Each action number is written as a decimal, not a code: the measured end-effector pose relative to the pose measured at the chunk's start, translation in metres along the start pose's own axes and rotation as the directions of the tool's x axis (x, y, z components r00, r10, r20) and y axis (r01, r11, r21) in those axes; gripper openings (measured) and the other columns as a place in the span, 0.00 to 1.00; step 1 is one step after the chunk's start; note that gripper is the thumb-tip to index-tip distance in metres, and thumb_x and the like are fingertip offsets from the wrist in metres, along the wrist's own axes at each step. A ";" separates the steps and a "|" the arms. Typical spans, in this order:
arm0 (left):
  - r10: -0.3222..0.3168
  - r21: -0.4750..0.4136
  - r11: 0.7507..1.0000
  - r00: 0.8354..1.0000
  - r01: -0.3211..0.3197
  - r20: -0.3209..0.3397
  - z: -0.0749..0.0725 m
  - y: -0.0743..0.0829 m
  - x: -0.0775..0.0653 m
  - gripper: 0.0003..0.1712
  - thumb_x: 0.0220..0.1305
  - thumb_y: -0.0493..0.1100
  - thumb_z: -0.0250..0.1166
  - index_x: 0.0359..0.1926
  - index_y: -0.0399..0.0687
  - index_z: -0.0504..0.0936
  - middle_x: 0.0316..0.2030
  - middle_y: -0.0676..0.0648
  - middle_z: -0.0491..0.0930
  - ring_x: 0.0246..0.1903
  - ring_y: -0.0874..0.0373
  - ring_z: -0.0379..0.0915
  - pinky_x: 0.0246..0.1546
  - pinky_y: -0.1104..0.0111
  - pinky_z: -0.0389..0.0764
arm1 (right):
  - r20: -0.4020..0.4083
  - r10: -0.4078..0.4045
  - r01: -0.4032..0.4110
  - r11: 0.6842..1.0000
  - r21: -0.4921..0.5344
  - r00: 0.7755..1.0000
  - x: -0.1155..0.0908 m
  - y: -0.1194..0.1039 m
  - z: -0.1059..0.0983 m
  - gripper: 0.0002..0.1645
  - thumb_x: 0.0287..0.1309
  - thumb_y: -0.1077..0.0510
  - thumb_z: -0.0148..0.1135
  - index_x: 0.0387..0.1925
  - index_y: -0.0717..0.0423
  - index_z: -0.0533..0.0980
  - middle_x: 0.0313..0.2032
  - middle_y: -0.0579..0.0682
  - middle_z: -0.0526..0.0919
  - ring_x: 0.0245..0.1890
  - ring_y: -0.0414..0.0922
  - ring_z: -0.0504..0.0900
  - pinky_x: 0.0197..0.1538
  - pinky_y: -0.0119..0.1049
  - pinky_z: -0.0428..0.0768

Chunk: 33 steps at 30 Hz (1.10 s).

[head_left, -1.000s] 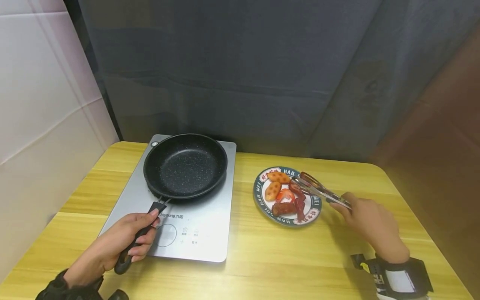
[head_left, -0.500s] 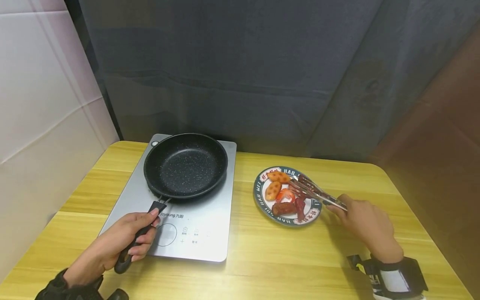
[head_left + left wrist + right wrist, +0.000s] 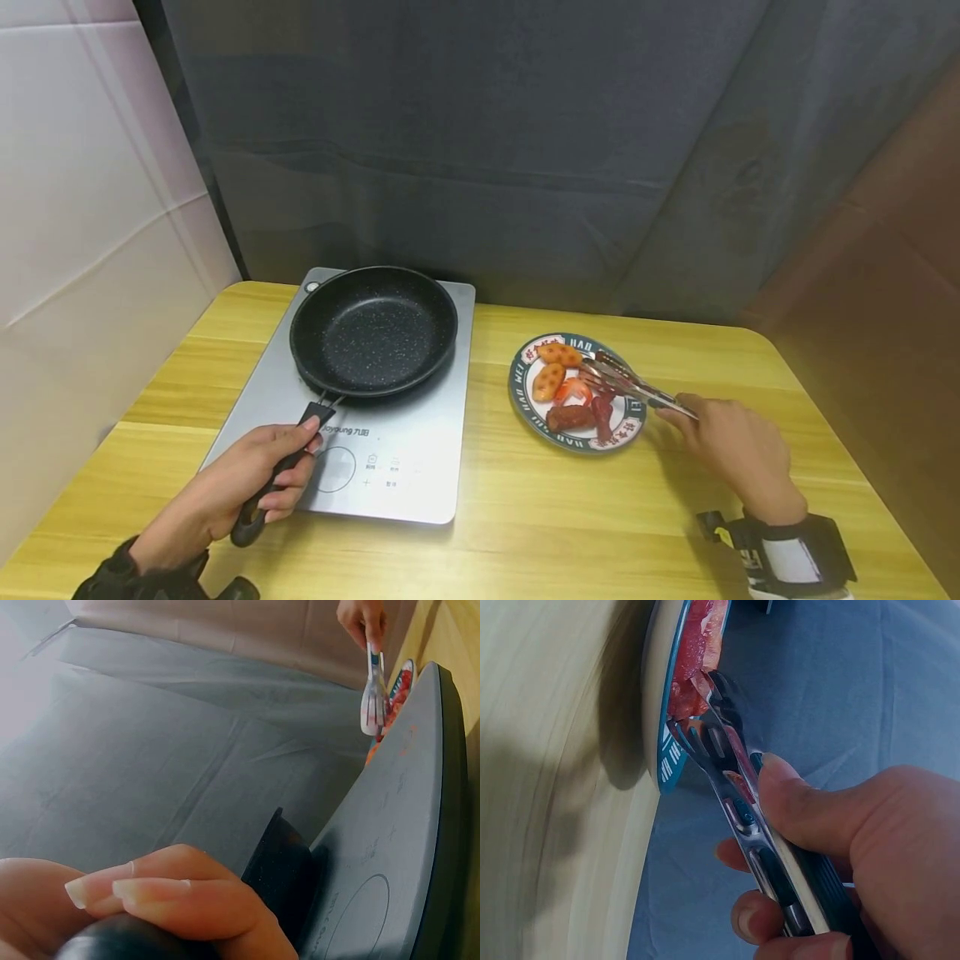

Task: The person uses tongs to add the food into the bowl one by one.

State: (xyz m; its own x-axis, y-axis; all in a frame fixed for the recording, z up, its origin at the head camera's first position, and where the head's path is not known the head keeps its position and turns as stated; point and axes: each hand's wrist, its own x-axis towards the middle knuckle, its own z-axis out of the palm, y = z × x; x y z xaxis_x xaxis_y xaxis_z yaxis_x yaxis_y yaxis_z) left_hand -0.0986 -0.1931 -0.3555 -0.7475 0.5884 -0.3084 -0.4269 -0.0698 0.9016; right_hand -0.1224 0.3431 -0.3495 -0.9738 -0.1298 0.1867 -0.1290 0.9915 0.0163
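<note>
My left hand [image 3: 258,475] grips the black handle [image 3: 279,471] of a dark speckled frying pan [image 3: 375,333], which sits on a silver induction cooktop [image 3: 420,450]. On the right, my right hand [image 3: 735,446] holds metal tongs [image 3: 641,386] with its thumb on one arm and its fingers round the other. The tongs' forked ends reach over the right rim of a plate [image 3: 525,408] and close on a reddish piece of meat [image 3: 686,701]. Also on the plate are two orange spotted pieces [image 3: 549,382], a shrimp [image 3: 573,392], a brown sausage-like piece [image 3: 569,417] and a dark red strip [image 3: 602,417].
All of this rests on a yellow wood-grain table [image 3: 540,525]. A dark grey cloth [image 3: 480,150] hangs behind it, with a white cloth [image 3: 97,208] at the left and a brown one [image 3: 885,333] at the right.
My right hand has squeezed the tongs' arms together and shifted slightly left. My left hand and the pan have stayed in place.
</note>
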 end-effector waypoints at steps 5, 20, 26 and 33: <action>0.010 -0.001 1.000 1.000 -0.010 0.004 0.000 0.000 0.000 0.21 0.76 0.54 0.44 0.40 0.39 0.61 0.19 0.55 0.59 0.12 0.66 0.56 0.13 0.73 0.64 | -0.032 -0.017 0.017 1.000 -0.017 0.999 0.000 0.001 -0.001 0.21 0.62 0.35 0.56 0.26 0.46 0.75 0.15 0.45 0.68 0.14 0.45 0.65 0.12 0.39 0.58; 0.018 0.000 1.000 1.000 -0.018 0.004 0.001 0.000 0.000 0.20 0.76 0.54 0.44 0.37 0.40 0.63 0.19 0.55 0.58 0.12 0.66 0.55 0.13 0.73 0.63 | -0.119 -0.047 0.053 0.998 0.046 0.992 0.001 -0.021 -0.022 0.16 0.61 0.38 0.59 0.38 0.42 0.81 0.15 0.43 0.67 0.16 0.44 0.64 0.12 0.38 0.55; 0.018 -0.002 1.000 1.000 -0.018 0.015 0.001 0.001 0.000 0.20 0.76 0.53 0.44 0.36 0.41 0.63 0.19 0.55 0.58 0.12 0.66 0.56 0.13 0.74 0.64 | -0.137 -0.068 0.080 0.993 0.086 0.988 0.007 -0.036 -0.029 0.21 0.60 0.38 0.61 0.46 0.47 0.82 0.18 0.44 0.72 0.18 0.45 0.68 0.14 0.36 0.58; 0.019 0.010 1.000 1.000 -0.019 0.001 0.001 0.000 -0.001 0.21 0.76 0.54 0.45 0.37 0.39 0.63 0.18 0.55 0.58 0.12 0.66 0.55 0.13 0.74 0.64 | -0.189 -0.135 0.151 0.986 0.076 0.973 0.023 -0.060 -0.039 0.23 0.58 0.38 0.63 0.45 0.49 0.83 0.19 0.46 0.74 0.18 0.45 0.69 0.16 0.35 0.61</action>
State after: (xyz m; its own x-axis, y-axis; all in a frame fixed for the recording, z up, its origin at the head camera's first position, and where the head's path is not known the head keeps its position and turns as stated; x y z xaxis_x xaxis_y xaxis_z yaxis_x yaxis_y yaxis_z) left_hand -0.0978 -0.1932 -0.3546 -0.7546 0.5881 -0.2912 -0.4081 -0.0730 0.9100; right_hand -0.1302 0.2808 -0.3080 -0.8946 -0.2581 0.3648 -0.2886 0.9569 -0.0308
